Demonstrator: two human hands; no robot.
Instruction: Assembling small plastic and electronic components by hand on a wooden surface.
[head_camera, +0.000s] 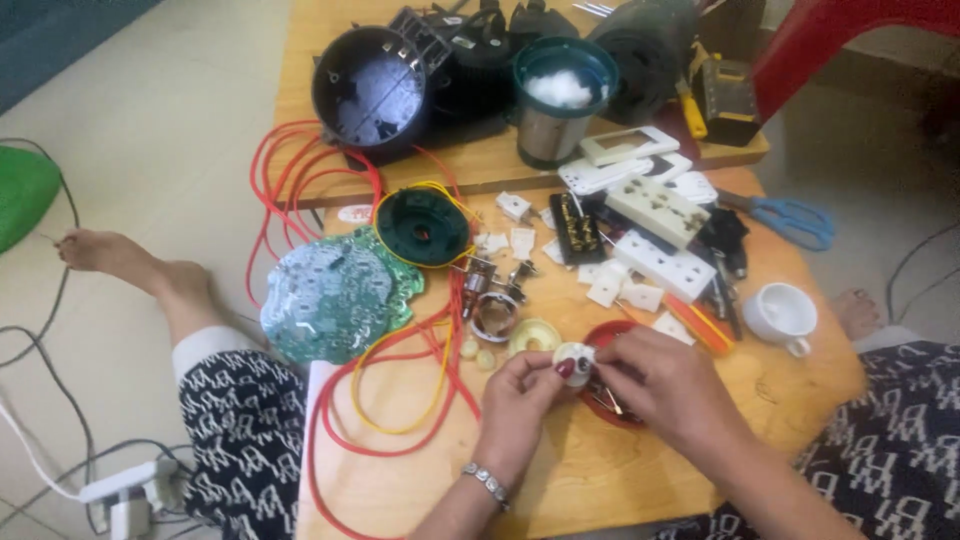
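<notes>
Both hands meet at the near middle of the wooden desk (640, 470), sharing one small round white part (574, 360). The left hand (520, 395) pinches it between thumb and fingertips, grip clamped to steady it, while the right hand (665, 385) closes its fingertips on the part's right edge, likely so it can be worked while held up clear of the red lid (612, 335) beneath (its contents are hidden). Red and yellow wires (400, 400) loop to the left, near the green circuit board (335, 295).
</notes>
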